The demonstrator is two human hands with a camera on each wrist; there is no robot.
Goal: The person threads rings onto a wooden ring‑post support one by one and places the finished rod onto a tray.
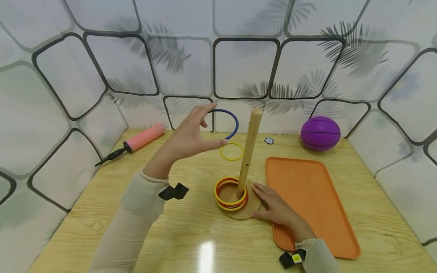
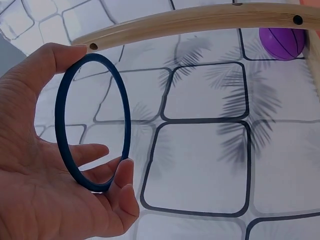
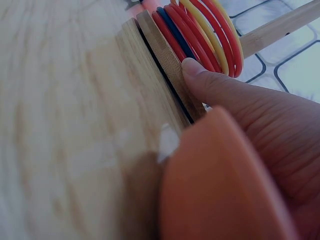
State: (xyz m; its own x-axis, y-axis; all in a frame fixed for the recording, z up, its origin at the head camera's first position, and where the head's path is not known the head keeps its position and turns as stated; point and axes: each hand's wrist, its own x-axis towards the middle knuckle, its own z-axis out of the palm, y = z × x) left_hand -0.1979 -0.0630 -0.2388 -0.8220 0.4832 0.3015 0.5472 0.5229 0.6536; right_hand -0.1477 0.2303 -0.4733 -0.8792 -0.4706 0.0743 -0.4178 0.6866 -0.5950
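My left hand [image 1: 189, 132] holds a blue ring [image 1: 236, 123] up beside the top of a wooden peg [image 1: 250, 148], its thumb and fingers at opposite edges of the ring. In the left wrist view, the blue ring [image 2: 127, 115] stands apart from the peg [image 2: 200, 19]. My right hand [image 1: 278, 206] rests on the right side of the peg's round wooden base [image 1: 252, 206], fingers extended. Several red and yellow rings [image 1: 222, 204] lie stacked around the peg's foot; the right wrist view also shows a blue ring [image 3: 175, 31] among them.
A yellow ring [image 1: 222, 154] lies behind the peg. An orange tray [image 1: 307, 193] is at the right, under part of the right hand. Farther back are a purple ball [image 1: 320, 133], a poker chip [image 1: 269, 140] and a pink hand pump [image 1: 145, 137]. Patterned walls enclose the table.
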